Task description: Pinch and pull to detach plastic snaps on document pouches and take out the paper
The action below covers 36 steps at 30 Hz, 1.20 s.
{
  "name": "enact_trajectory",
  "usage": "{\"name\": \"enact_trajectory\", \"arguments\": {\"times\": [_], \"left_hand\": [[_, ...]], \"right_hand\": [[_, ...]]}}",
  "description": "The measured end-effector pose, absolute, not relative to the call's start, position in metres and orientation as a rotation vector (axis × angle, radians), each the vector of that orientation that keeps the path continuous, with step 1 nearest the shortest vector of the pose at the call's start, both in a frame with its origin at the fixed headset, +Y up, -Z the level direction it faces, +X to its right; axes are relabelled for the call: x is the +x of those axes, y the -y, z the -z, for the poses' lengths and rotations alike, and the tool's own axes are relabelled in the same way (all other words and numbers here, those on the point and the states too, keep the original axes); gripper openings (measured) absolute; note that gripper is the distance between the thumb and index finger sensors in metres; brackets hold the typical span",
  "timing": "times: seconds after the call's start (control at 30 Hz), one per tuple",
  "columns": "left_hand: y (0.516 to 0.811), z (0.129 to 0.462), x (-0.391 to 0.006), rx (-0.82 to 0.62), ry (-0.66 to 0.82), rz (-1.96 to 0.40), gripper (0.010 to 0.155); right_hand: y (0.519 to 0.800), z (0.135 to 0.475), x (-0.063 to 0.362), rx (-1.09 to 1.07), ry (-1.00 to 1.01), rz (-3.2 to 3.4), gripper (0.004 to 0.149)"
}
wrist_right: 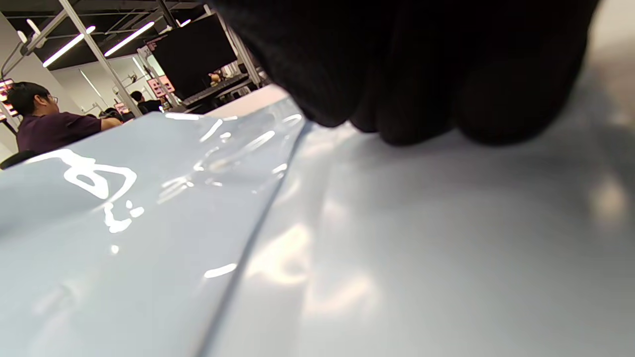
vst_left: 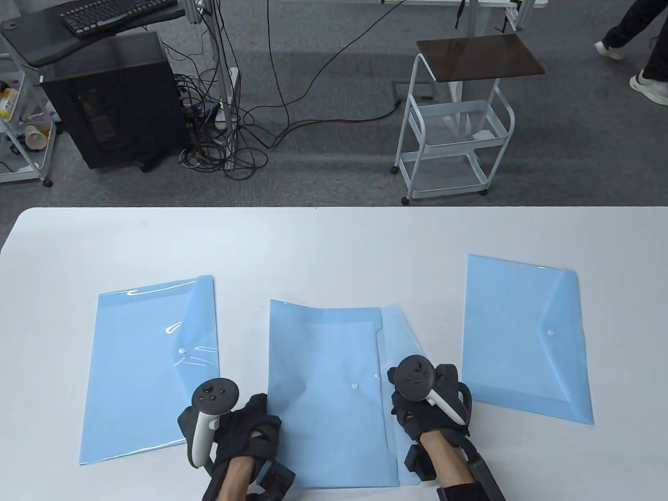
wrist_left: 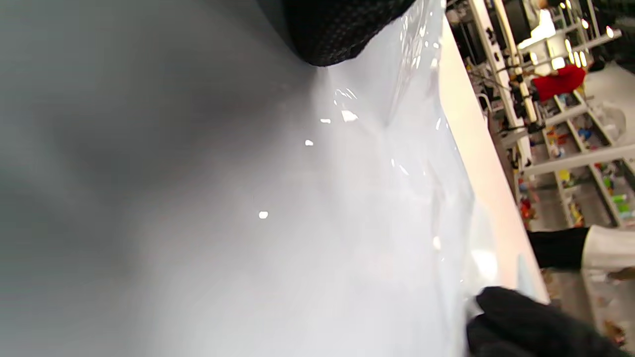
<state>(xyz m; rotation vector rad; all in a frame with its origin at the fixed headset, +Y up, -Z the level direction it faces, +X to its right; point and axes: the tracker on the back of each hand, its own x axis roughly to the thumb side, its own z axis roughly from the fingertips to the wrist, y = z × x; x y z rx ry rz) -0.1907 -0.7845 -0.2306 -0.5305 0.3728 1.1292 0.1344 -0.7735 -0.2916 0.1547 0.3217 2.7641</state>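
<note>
Centrally on the desk [vst_left: 334, 235] lies the middle pouch [vst_left: 323, 386], its flap [vst_left: 402, 339] unsnapped and spread rightward. Left hand [vst_left: 245, 428] steadies the near-left edge; right hand [vst_left: 425, 407] rests on the flap, presumably keeping the mouth clear. Neither grip can be made out.

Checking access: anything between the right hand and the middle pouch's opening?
Nothing visible. The middle pouch has its flap unsnapped and folded out to the right; the right hand rests on that flap beside the opening.
</note>
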Motion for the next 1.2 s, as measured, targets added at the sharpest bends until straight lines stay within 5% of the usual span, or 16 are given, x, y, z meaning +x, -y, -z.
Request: {"name": "enact_trajectory", "arguments": {"times": [0.43,0.77,1.1,1.2], "left_hand": [[0.785,0.229,-0.189,-0.576,-0.334,-1.287,0.052],[0.787,0.227,-0.192,-0.567,-0.362,-1.233,0.053],[0.789,0.227,-0.192,-0.565,-0.361,-1.232,0.052],[0.790,0.226,-0.189,-0.588,-0.344,-1.296,0.052]], "right_hand": [[0.780,0.292,0.131,0.161,-0.284,-2.831,0.051],[0.782,0.291,0.155,0.106,-0.388,-2.225,0.050],[0.788,0.288,0.157,0.140,-0.523,-1.912,0.074],[0.791,0.287,0.150,0.132,-0.550,-1.830,0.069]]}}
